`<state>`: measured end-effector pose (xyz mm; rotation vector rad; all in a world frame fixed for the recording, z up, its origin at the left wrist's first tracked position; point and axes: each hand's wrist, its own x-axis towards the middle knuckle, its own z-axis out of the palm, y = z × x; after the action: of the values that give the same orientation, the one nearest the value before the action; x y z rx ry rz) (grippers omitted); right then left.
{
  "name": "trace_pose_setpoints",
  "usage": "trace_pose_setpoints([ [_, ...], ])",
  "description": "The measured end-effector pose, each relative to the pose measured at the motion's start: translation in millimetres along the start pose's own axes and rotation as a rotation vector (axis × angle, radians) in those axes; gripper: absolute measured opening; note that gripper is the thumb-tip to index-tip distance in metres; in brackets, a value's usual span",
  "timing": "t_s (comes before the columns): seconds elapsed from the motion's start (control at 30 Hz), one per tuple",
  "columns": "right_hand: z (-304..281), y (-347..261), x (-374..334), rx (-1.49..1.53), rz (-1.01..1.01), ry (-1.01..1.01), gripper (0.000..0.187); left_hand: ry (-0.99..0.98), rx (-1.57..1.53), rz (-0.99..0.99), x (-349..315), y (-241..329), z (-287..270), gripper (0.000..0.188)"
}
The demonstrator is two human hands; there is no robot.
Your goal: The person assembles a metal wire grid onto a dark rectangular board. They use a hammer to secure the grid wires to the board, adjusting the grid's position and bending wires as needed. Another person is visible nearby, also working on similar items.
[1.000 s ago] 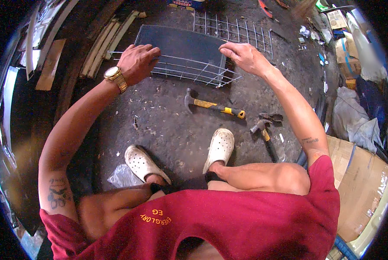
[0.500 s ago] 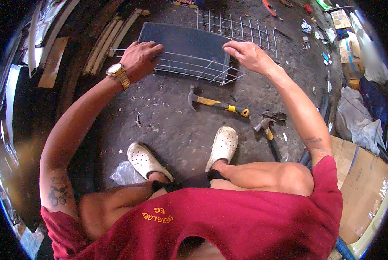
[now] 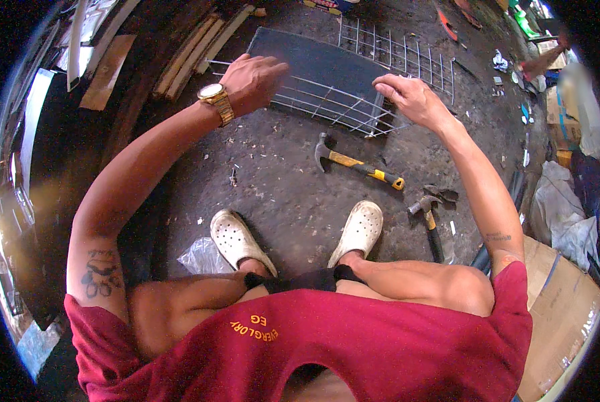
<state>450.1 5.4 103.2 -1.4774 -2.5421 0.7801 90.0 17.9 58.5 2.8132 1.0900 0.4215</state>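
A dark flat panel [image 3: 313, 59] lies on the ground ahead, with a bent wire mesh [image 3: 327, 102] along its near side. My left hand [image 3: 254, 84] is over the panel's left end and the mesh, its fingers stretched out and slightly blurred; nothing shows in it. By the panel's right edge is my right hand [image 3: 410, 99], fingers loosely bent and thumb apart, close above the mesh's right end. Whether its fingertips touch the wire is hard to see. Nearer to me lies a claw hammer [image 3: 360, 164] with a yellow and black handle.
A second hammer [image 3: 434, 228] lies near my right knee. Another wire mesh [image 3: 400, 57] lies behind the panel. Wooden strips [image 3: 193, 57] are at the left, flattened cardboard [image 3: 561, 301] at the right. Another person's arm [image 3: 545, 63] reaches in at the far right.
Both hands have loosened from the panel and mesh edges; the left one is in motion. The view has shifted, moving the scene rightward. Another person's arm has appeared at the far right.
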Motion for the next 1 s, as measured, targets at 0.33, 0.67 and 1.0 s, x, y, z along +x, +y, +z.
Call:
trace_pose_setpoints([
  [0.33,1,-20,1,0.05,-0.09,-0.002,0.036,-0.182,0.04,-0.072,2,1,-3,0.026],
  [0.67,3,-39,-1,0.078,-0.106,-0.076,0.034,-0.158,0.013,-0.08,2,6,-6,0.023],
  [1.0,11,-42,-2,0.044,-0.113,-0.101,0.038,-0.126,0.01,-0.078,2,9,-8,0.026],
])
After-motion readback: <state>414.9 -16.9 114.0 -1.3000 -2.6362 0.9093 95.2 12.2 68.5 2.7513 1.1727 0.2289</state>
